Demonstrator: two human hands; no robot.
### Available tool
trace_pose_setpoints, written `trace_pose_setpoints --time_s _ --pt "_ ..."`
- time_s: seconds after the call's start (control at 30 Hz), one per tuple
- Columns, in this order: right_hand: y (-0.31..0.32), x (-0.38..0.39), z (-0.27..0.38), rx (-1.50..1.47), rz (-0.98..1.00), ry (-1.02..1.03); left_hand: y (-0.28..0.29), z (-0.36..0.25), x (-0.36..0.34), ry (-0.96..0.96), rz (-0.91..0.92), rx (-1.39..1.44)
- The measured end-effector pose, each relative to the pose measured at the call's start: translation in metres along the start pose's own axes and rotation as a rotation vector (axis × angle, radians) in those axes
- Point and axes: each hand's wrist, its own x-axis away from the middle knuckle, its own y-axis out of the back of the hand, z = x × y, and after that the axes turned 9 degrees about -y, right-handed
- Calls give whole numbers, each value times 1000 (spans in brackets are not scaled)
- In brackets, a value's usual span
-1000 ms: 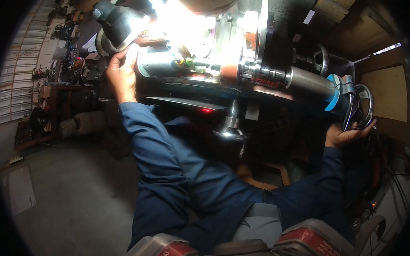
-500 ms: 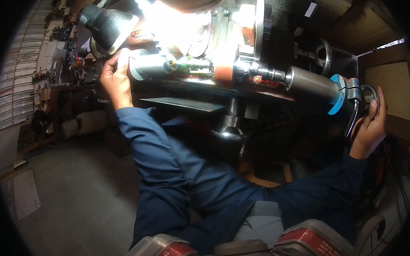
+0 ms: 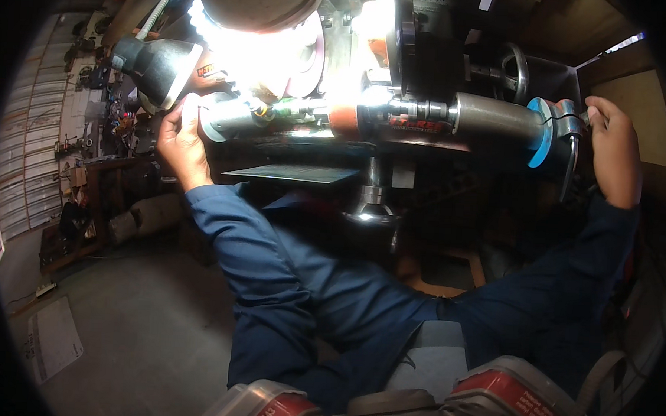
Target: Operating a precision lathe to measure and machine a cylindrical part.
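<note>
On the left, my left hand is closed, thumb and fingers pinched at the pale outer end of a grey cylinder on a machine. A shiny stepped metal shaft runs from there past an orange-brown block to a larger grey cylinder on the right. That cylinder ends in a blue ring and a metal clamp with a lever hanging down. Just beyond the clamp, my right hand has its fingers curled at the end fitting, a handwheel now mostly hidden behind it.
A black work lamp stands close above my left hand. Strong glare covers the machine's middle. A dark handwheel sits behind the right cylinder. Below the shaft are a flat metal plate and a chrome knob. Respirator filters fill the lower edge.
My right hand has moved up around the handwheel, from gripping its rim to its upper side, with the forearm raised. My left hand keeps its pinch. The view has shifted slightly.
</note>
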Motion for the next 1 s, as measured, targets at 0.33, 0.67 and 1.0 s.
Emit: trace_pose_setpoints --time_s 0.33,0.67,1.0 --pt "-7 22 3 -55 -212 20 -2 -5 2 13 4 4" --pt "-43 52 -12 -412 -569 221 -2 1 5 22 -4 52" --pt "2 -29 -20 -95 203 110 -2 4 -2 80 -15 96"
